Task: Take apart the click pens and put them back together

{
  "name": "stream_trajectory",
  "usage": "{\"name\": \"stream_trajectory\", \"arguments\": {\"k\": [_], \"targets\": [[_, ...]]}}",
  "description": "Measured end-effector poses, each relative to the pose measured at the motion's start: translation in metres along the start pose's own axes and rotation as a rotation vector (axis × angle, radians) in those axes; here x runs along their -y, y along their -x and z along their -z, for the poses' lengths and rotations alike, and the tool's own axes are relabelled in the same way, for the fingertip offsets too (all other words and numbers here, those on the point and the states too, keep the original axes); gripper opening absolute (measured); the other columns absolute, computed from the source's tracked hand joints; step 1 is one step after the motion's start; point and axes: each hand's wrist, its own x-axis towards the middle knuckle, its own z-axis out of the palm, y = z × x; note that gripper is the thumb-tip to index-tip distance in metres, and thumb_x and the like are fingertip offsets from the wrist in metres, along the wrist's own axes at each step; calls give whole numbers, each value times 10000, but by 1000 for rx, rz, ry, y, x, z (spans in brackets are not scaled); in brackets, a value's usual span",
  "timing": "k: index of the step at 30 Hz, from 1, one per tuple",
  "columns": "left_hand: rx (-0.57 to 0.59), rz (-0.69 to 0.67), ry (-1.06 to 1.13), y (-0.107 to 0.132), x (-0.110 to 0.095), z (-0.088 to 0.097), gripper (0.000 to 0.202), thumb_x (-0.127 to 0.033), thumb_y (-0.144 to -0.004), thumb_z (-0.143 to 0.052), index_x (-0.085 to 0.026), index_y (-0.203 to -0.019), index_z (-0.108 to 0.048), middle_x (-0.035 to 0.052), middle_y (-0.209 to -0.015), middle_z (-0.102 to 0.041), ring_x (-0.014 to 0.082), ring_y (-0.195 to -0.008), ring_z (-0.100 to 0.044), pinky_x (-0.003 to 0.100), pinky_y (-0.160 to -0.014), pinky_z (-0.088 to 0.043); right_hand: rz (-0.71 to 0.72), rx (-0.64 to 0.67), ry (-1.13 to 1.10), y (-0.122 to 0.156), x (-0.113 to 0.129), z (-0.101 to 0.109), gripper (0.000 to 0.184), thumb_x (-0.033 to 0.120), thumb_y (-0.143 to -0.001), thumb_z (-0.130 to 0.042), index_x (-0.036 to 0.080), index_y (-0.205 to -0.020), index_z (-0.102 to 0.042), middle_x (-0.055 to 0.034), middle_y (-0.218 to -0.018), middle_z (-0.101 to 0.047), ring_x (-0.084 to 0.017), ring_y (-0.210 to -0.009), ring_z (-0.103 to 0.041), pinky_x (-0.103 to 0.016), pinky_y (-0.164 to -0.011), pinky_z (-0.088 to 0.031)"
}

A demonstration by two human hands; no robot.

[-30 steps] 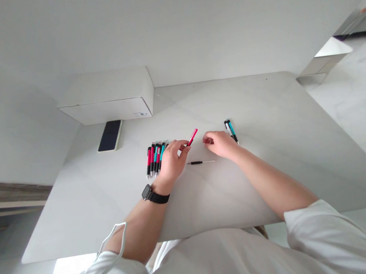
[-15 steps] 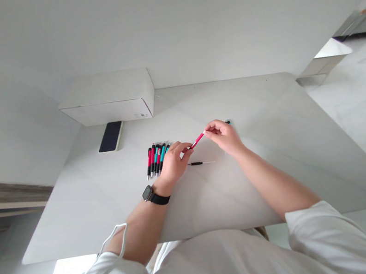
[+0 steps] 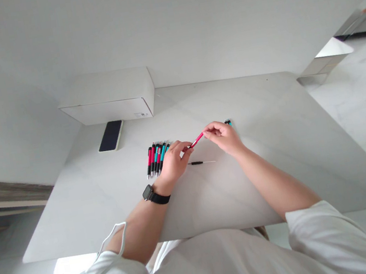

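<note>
My left hand (image 3: 172, 162) pinches the lower end of a red pen barrel (image 3: 196, 140) and holds it up off the white table (image 3: 278, 163). My right hand (image 3: 223, 136) has its fingertips closed on the barrel's upper end. Directly below the barrel, a thin black and white refill (image 3: 201, 162) lies flat on the table. A row of several red and teal pens (image 3: 156, 157) lies just left of my left hand. Behind my right hand the tips of two more pens (image 3: 228, 122) show, mostly hidden.
A white cardboard box (image 3: 109, 98) stands at the table's back left, against the wall. A dark phone (image 3: 110, 136) lies in front of it. My left wrist wears a black watch (image 3: 148, 193).
My right hand rose from the table by the two pens and moved left to grip the upper end of the red barrel. The left hand stayed in place.
</note>
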Motion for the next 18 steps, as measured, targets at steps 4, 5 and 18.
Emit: {"name": "stream_trajectory", "arguments": {"k": [4, 5, 18], "targets": [[-12, -5, 8, 0, -2, 1, 147, -260, -1009, -642, -244, -1131, -724, 31, -930, -689, 189, -886, -668, 332, -849, -527, -4, 51, -32, 0, -2, -1, 336, 563, -854, -778, 252, -969, -719, -52, -966, -776, -224, -882, -732, -370, -820, -589], [-15, -5, 9, 0, -2, 1, 149, -265, -1004, -654, -248, -1134, -725, 31, -930, -692, 192, -890, -670, 335, -849, -529, 0, 53, -31, 0, -3, -1, 330, 554, -850, -784, 252, -961, -707, -51, -977, -776, -221, -883, -731, -366, -821, -589], [-88, 67, 43, 3, 1, 0, 264, -323, -895, -816, -268, -1135, -723, 19, -929, -743, 193, -851, -722, 364, -846, -596, -3, 31, 84, 0, -6, 1, 309, 558, -891, -737, 260, -976, -736, -34, -937, -763, -209, -850, -708, -359, -822, -578]]}}
